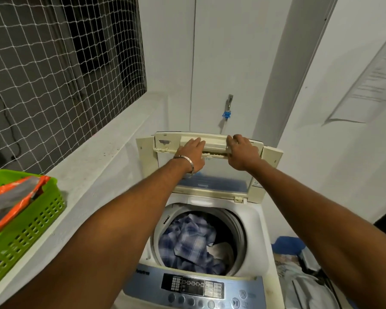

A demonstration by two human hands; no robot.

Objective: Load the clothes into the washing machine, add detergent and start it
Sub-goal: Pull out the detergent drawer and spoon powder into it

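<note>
Both hands reach to the raised lid (210,143) of the washing machine (257,221), at the far side of the tub. The left hand (193,150) lies on the lid's folded panel with fingers (198,141) nearly straight and close together. The right hand (241,150) grips the lid's top edge, fingers (234,139) curled over it. Inside the open drum (236,221) lie the clothes (187,241), a blue checked shirt on top. On the counter (94,175) at left, a green basket (25,233) holds an orange packet (9,201).
</note>
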